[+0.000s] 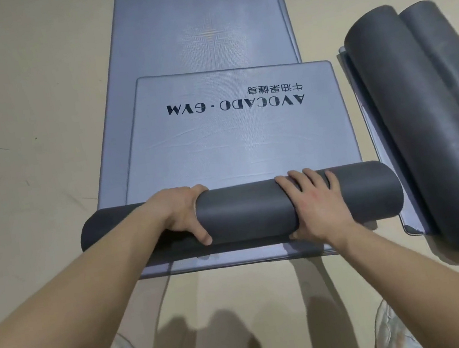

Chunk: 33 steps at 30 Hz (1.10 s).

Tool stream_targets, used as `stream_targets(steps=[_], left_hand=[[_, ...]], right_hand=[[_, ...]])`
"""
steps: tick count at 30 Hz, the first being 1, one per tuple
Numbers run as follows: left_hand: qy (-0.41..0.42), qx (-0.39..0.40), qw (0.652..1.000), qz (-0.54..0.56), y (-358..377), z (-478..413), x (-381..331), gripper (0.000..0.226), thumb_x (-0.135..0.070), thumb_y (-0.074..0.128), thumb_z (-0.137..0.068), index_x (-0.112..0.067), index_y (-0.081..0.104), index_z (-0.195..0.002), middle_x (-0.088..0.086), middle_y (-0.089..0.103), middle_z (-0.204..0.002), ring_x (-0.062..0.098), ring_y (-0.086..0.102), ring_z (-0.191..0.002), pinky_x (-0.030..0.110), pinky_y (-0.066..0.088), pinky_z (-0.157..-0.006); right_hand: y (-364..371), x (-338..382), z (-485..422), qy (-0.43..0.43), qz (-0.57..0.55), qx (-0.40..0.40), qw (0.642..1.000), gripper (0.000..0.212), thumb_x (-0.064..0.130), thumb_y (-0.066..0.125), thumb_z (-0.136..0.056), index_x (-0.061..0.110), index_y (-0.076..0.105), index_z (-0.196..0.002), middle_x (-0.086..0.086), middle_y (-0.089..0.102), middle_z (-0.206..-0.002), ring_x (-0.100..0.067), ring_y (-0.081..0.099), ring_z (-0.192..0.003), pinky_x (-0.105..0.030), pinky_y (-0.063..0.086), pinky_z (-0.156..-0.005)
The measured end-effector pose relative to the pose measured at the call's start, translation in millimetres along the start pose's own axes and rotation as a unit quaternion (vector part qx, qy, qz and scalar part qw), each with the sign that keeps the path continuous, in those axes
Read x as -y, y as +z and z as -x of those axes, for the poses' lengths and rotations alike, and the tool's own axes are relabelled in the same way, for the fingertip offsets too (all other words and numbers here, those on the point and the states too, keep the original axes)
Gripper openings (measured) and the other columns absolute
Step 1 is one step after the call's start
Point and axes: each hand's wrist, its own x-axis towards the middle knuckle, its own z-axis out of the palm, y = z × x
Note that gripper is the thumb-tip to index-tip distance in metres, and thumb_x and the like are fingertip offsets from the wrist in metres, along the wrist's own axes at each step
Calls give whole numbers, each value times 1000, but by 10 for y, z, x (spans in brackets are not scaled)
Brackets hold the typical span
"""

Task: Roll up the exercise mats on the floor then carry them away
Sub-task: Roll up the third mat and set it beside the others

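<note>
Grey foam, dark on its outer face, makes up the roll (242, 211) under both hands in the head view, the only view there is. It lies crosswise on the floor (22, 114), its long axis running left to right, directly ahead of the person and touching both palms. The left hand (185, 214) curls over the top of it left of centre, fingers bent over the far side and thumb hooked down the near face. The right hand (315, 203) lies flatter right of centre, fingers spread across the crown and thumb tucked beneath the near edge. Both hands are about equally near.

Ahead of the roll, the unrolled part of the mat (235, 140) stretches away from the person, its far edge square and its printed lettering upside down from here. It rests on a longer mat (201, 24) that runs on toward the top edge of the frame and shows again just behind the roll. The coming push therefore looks to be straight forward, across the roll's axis, with a fair length yet to wind.

Near the right edge of the floor, two rolled mats (421, 117) lie side by side, touching, atop a flat sheet. No containers are visible.
</note>
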Motion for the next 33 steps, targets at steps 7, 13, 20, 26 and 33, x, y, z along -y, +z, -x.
stream_targets(steps=[7, 13, 20, 26, 33], left_hand=[[-4, -216, 970, -109, 235, -80, -241, 128, -78, 79, -53, -29, 19, -155, 0, 44, -150, 28, 47, -132, 47, 34, -113], [19, -184, 979, -87, -124, -379, -86, 140, -83, 77, -44, -31, 13, -157, 3, 39, -153, 31, 44, -136, 51, 34, -115], [7, -256, 956, -144, 32, -354, -75, 127, -81, 74, -46, -27, 23, -149, 2, 52, -134, 32, 55, -114, 47, 42, -102], [42, -135, 980, -143, 381, 135, -191, 121, -80, 73, -48, -29, 24, -145, -1, 55, -124, 28, 56, -100, 41, 44, -85], [23, -23, 999, -25, -20, -25, -135, 134, -77, 85, -47, -34, 20, -156, -2, 51, -140, 28, 55, -124, 46, 47, -103]], right_hand=[[-431, -181, -665, -33, -28, 101, 994, 137, 72, 86, -48, 38, 14, -159, 0, 36, -155, -27, 36, -142, -56, 24, -118], [-80, -51, -617, -36, 69, -85, 993, 133, 67, 89, -45, 23, 23, -152, -8, 45, -142, -34, 45, -129, -58, 32, -110], [-597, -77, -1022, -53, 28, 72, 996, 122, 69, 88, -44, 33, 30, -145, -3, 52, -128, -32, 58, -110, -46, 47, -93], [-362, 58, -357, -74, -13, 136, 988, 122, 70, 86, -48, 32, 28, -148, 1, 51, -132, -28, 55, -120, -45, 42, -105], [-43, 27, -32, -35, 28, -30, 999, 142, 72, 87, -34, 25, 28, -155, -9, 43, -152, -33, 40, -140, -57, 26, -115]])
